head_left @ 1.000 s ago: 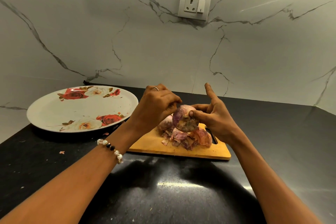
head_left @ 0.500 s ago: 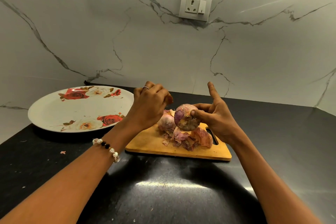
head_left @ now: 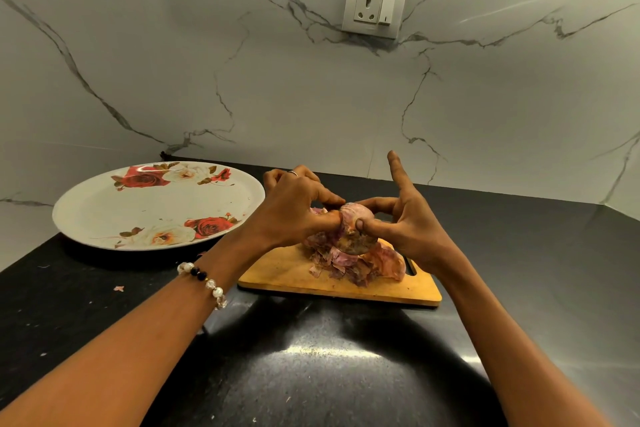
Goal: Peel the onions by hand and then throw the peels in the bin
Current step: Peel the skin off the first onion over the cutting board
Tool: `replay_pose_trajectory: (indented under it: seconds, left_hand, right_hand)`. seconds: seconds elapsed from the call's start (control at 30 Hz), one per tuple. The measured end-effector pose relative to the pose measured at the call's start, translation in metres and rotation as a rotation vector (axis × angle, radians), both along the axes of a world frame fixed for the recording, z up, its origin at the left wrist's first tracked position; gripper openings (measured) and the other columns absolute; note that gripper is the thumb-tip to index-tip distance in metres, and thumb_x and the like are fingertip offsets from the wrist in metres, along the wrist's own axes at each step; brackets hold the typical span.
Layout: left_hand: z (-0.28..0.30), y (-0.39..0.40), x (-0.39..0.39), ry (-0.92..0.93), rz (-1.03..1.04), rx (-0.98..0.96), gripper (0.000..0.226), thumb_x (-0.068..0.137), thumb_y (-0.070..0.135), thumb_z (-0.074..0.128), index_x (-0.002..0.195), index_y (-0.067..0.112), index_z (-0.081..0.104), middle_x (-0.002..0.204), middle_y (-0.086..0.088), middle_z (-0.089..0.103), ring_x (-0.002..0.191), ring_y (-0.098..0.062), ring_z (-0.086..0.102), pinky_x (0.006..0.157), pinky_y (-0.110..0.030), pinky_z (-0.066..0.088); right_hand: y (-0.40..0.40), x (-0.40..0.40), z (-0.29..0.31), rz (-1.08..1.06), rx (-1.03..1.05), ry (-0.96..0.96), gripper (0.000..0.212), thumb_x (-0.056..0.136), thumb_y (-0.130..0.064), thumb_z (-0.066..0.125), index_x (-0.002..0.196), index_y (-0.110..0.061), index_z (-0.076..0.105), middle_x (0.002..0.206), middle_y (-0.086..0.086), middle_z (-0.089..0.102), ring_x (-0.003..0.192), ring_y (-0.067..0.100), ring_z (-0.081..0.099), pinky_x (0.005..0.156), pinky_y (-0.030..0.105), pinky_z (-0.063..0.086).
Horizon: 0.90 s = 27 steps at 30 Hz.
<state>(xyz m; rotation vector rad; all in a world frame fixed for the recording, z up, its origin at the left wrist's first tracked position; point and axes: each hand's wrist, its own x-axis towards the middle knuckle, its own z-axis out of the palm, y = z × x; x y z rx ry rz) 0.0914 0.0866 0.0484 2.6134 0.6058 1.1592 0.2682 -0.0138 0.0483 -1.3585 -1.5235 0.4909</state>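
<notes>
Near edge of black desk (head_left: 311, 374) bare, glossy. Two forearms reach in; left wrist wears one beaded bracelet (head_left: 204, 282). One wooden board (head_left: 277, 274) carries a heap of peels (head_left: 349, 265). Above it, right hand (head_left: 412, 229) pinches one onion (head_left: 356, 222); left hand (head_left: 294, 211) pinches its skin. One floral plate (head_left: 104, 215) left. Marble wall (head_left: 277, 80), one socket (head_left: 374, 9).

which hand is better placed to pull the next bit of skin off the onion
Probably the left hand: its thumb and fingers already pinch the skin at the left side of the onion. The right hand holds the onion above the cutting board, so it should keep steadying.
</notes>
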Motion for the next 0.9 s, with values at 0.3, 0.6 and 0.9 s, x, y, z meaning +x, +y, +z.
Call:
replay_pose_trajectory:
  seconds: [0.3,0.6,0.9]
  left_hand:
    - [0.0000,0.0039,-0.0016,-0.053,0.026,0.085,0.017,0.081,0.021,0.074,0.098,0.020,0.076,0.088,0.007,0.064,0.099,-0.009,0.045,0.080,-0.025,0.012]
    - [0.0062,-0.0001,-0.0010,-0.165,-0.019,-0.095,0.033,0.083,0.043,0.065,0.105,0.020,0.073,0.098,0.001,0.071,0.096,-0.019,0.057,0.082,-0.057,0.047]
    - [0.0002,0.0034,0.0041,-0.144,0.027,-0.038,0.033,0.073,0.047,0.063,0.083,0.018,0.075,0.097,0.002,0.072,0.099,-0.019,0.058,0.081,-0.055,0.048]
  right_hand:
    - [-0.0028,-0.0014,0.0011,0.022,-0.016,-0.002,0.116,0.081,0.003,0.072,0.153,-0.029,-0.013,0.129,0.022,0.059,0.103,0.022,0.069,0.093,0.043,0.055]
    - [-0.0040,0.0017,0.0034,-0.024,0.046,0.107,0.120,0.068,-0.022,0.072,0.154,-0.025,-0.011,0.104,0.012,0.069,0.099,0.023,0.069,0.094,0.045,0.054]
    - [0.0001,0.0039,0.0003,-0.012,0.065,0.074,0.115,0.078,-0.003,0.073,0.153,-0.023,-0.013,0.106,0.013,0.069,0.100,0.024,0.069,0.094,0.045,0.054]
